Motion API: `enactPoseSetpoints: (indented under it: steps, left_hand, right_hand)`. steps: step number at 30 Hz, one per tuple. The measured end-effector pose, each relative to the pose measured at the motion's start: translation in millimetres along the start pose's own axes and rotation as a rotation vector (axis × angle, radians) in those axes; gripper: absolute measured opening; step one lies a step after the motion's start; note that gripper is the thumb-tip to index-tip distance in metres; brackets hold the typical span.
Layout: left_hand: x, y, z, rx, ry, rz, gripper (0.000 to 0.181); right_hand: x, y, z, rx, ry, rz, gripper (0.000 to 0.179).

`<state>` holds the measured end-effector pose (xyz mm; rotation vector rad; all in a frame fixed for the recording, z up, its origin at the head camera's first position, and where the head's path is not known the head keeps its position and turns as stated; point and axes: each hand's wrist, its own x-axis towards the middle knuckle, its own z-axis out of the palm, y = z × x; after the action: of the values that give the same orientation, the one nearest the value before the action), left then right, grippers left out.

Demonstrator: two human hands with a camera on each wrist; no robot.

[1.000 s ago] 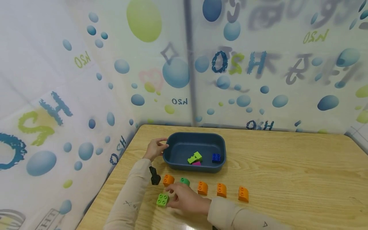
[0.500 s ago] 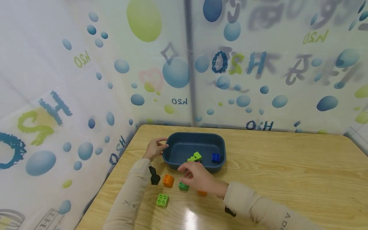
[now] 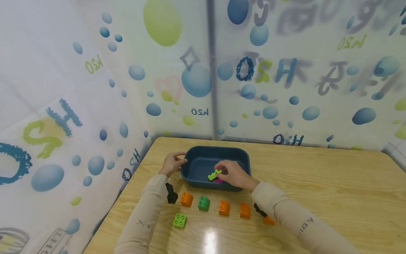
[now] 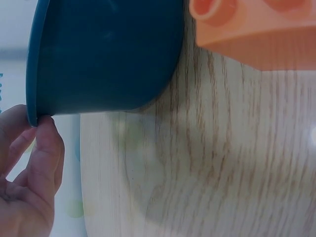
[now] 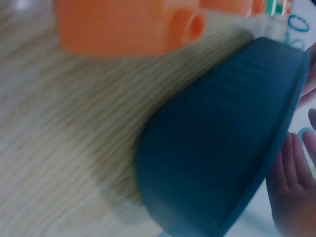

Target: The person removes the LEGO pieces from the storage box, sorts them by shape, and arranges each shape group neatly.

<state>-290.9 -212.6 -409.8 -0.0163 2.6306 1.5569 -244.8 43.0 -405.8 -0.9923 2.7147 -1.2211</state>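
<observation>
My left hand holds the left end of a dark blue plastic bin, pinching its rim between thumb and fingers, as the left wrist view also shows. Inside the bin, my right hand has its thumb and fingertips around a lime green brick. Another lime green brick and a magenta brick lie right beside the fingertips. The right hand hides the right part of the bin's floor. In the right wrist view the bin's wall covers part of that hand's surroundings.
In front of the bin stands a row of curved-top bricks: orange, green, and further orange ones to the right. A lime green brick sits nearer. The right sleeve partly covers the rightmost orange brick.
My right hand has moved from beside the lime green brick on the table, over the green curved brick, into the bin. My left hand has stayed at the bin's rim.
</observation>
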Motion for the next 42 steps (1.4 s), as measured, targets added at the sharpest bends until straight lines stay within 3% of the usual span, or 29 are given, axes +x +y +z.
enactPoseSetpoints:
  steps: [11, 19, 24, 42]
  left_hand:
    - [1.3, 0.0, 0.1, -0.001, -0.003, -0.005, 0.037]
    - [1.1, 0.1, 0.5, 0.001, -0.001, -0.016, 0.037]
    - [0.9, 0.1, 0.0, 0.007, 0.002, -0.016, 0.037]
    - [0.6, 1.4, 0.1, 0.000, 0.000, -0.022, 0.037]
  right_hand:
    - [10.7, 22.6, -5.0, -0.009, -0.139, 0.041, 0.020]
    - [11.3, 29.9, -1.3, 0.019, -0.198, -0.028, 0.007]
    - [10.8, 32.9, 3.0, -0.009, -0.200, -0.061, 0.007]
    - [11.6, 30.8, 4.3, -0.010, -0.147, -0.016, 0.004]
